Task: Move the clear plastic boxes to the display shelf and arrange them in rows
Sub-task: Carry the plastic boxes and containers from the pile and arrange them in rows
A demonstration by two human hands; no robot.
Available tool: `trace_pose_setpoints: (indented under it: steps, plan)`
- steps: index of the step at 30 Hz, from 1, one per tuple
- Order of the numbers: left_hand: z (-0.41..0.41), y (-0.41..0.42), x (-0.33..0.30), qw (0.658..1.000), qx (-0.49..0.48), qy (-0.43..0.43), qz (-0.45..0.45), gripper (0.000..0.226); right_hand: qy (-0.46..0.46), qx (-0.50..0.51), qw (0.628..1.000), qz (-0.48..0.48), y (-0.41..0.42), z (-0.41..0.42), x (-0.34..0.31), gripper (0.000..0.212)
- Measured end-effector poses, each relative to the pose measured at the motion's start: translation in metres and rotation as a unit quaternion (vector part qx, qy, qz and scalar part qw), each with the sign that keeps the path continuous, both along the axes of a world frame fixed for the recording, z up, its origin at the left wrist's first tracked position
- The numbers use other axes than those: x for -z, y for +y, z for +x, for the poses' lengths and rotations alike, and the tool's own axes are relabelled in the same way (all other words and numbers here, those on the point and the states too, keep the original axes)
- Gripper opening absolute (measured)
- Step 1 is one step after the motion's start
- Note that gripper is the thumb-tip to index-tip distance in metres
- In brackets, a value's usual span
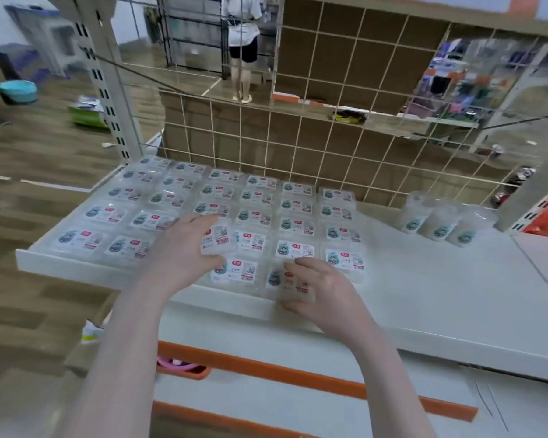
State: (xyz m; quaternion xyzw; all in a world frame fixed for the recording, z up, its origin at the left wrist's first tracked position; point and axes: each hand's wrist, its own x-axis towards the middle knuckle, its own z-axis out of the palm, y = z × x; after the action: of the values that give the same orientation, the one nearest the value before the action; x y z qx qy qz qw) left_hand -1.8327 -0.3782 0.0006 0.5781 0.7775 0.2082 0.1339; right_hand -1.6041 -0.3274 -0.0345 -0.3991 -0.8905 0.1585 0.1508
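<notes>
Head view: a white display shelf (408, 311) holds lots of clear plastic boxes (257, 197) w/ picture labels, set flat in neat rows from the back wire grid (329, 147) to near the front edge. The left hand (184, 248) has its fingers and thumb curled round one box (217, 240), lifted just above the rows, label side up. The right hand (323, 292) grips another box (290, 281) at the front of the shelf, fingers on its far edge, thumb at its near edge; this box sits at the front of its row, just beside a labelled box on its left. At the right of the shelf, well apart from the boxes, three clear cups (440, 222) stand in a group. Behind the grid, brown cardboard (345, 58) shows. Far back, a person (242, 42) stands on the wood floor (29, 153). It's all a bit blurry.
</notes>
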Motion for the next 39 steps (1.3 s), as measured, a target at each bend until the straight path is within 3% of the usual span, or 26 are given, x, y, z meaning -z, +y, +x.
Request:
trace_pose_setpoints:
  steps: [7, 18, 21, 25, 30, 39]
  plan:
    - [-0.01, 0.007, 0.003, 0.999, 0.035, 0.018, -0.001, 0.076, 0.061, 0.077, 0.995, 0.019, -0.007, 0.003, 0.02, 0.029]
    - [-0.006, -0.002, 0.009, 0.997, 0.082, 0.008, 0.009, 0.074, 0.176, 0.159, 0.971, -0.012, -0.017, -0.004, 0.037, 0.023]
    - [-0.001, -0.006, 0.007, 0.995, 0.096, 0.007, 0.014, 0.073, 0.176, 0.149, 0.973, 0.011, -0.018, -0.003, 0.04, 0.023]
    - [0.009, -0.01, 0.0, 0.995, 0.101, 0.021, 0.011, 0.073, 0.199, 0.149, 0.963, 0.108, -0.013, 0.003, 0.039, 0.016]
    - [0.034, -0.002, -0.01, 0.994, 0.097, 0.044, 0.003, 0.073, 0.168, 0.176, 0.954, 0.175, 0.004, 0.038, 0.035, 0.018]
    - [0.129, 0.025, -0.02, 0.987, 0.144, 0.077, -0.009, 0.071, 0.125, 0.253, 0.939, 0.197, 0.044, 0.13, 0.036, 0.019]
